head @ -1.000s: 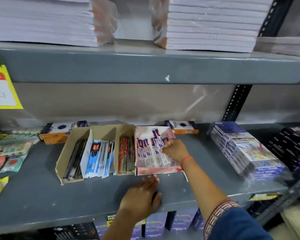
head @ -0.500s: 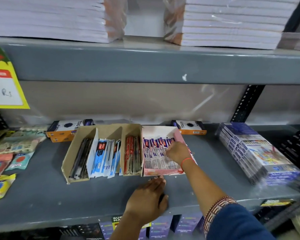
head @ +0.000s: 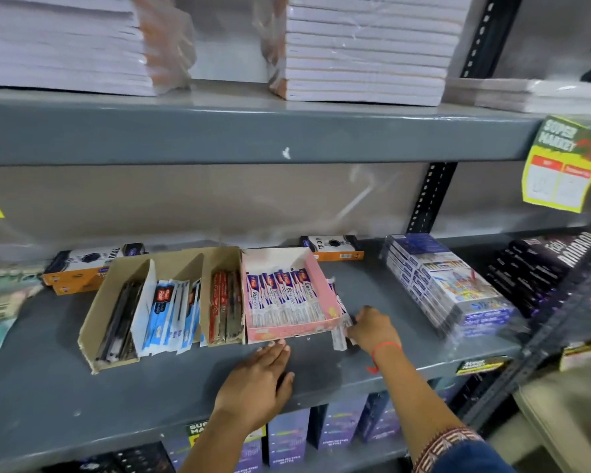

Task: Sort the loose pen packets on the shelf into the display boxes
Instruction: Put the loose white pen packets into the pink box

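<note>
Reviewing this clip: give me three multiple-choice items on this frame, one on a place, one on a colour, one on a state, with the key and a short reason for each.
1. Where is the right hand?
A. Inside the pink box
B. On the shelf just right of the pink box
C. On the upper shelf

2. What colour is the display box holding the purple-and-white pen packets?
A. Pink
B. Green
C. Black

3. What is the left hand doing?
A. Holding a packet in the air
B. Gripping a paper stack
C. Resting palm down on the shelf, fingertips near the pink box's front

Key: 1 B, the hand sits outside the box's right wall, at some loose packets lying there. 2 A, its walls are plainly pink. 3 C, the hand lies flat and holds nothing.
</note>
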`<state>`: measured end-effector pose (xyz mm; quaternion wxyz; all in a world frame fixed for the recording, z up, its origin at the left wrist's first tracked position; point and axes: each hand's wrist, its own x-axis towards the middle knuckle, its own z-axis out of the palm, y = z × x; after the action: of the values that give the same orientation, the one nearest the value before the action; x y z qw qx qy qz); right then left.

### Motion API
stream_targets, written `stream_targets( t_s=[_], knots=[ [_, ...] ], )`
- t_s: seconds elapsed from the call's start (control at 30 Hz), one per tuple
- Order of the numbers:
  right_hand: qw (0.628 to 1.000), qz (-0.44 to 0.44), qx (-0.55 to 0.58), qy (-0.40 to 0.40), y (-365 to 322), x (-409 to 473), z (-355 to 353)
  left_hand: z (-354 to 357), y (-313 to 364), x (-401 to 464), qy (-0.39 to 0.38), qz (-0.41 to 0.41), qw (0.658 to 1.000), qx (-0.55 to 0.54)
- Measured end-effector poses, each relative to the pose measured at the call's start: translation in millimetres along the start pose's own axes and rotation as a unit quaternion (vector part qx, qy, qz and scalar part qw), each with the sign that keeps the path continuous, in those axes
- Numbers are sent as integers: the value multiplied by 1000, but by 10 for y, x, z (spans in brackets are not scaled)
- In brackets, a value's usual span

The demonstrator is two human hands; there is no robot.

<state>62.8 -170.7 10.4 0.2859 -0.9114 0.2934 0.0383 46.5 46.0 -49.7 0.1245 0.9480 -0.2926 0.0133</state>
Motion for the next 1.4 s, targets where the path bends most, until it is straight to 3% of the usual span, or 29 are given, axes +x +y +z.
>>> stream_targets(
  t_s=[0.3, 0.5, 0.63, 0.8, 1.0, 1.17, 1.4],
  knots=[
    [997, 26, 70, -29, 31, 121, 74, -21, -7, -1, -12, -2, 1000, -7],
    [979, 89, 182, -11, 156, 170, -9, 6, -23, 3, 2, 0, 1000, -17],
    [945, 79, 318, -12, 231, 179, -80, 18, -26, 6, 9, 2, 1000, -23],
    [864, 37, 501, -39, 241, 99, -141, 19, -23, 10, 11, 0, 1000, -24],
    [810, -1, 581, -84, 193, 29, -194, 20, -14, 6, 8, -6, 1000, -28],
    [812, -16, 574, -103, 120, -23, -197, 14, -12, 14, 5, -5, 1000, -24],
    [851, -62, 508, -119, -255, -63, -34, -15, -7, -5, 2, -6, 1000, -14]
  ],
)
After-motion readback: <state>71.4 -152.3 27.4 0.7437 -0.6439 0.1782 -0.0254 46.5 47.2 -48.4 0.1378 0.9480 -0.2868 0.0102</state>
